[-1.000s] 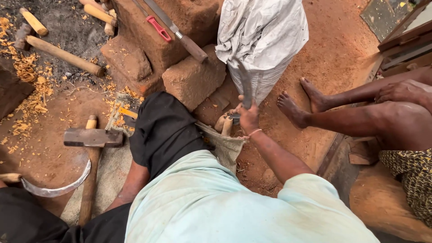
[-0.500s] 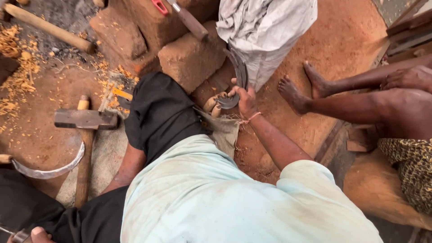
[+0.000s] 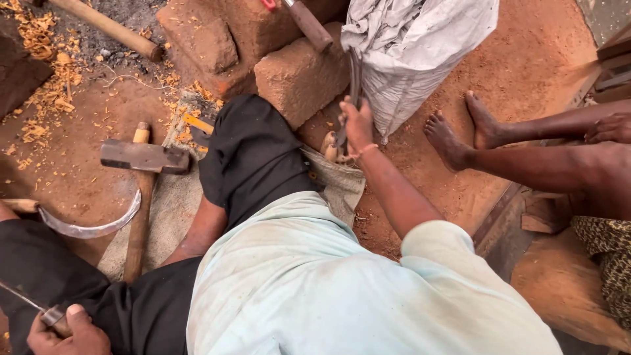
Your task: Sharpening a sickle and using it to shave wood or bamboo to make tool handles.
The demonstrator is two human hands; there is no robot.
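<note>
The curved blade, a dark sickle-like strip of metal, stands nearly upright against the grey-white sack, its lower end in the right hand. That hand's fingers are closed round it just above some pale wooden handles lying on the earth floor, so the arm reaches straight out over the bent knee to keep the blade clear of the body. The left hand, low at the near corner, has its fingers wrapped on a short handle with a thin metal piece running out of it, held close to the lap. A hammer and a second sickle lie flat beside the leg, within reach. Mud bricks sit just behind, and another person's bare feet rest near the sack.
</note>
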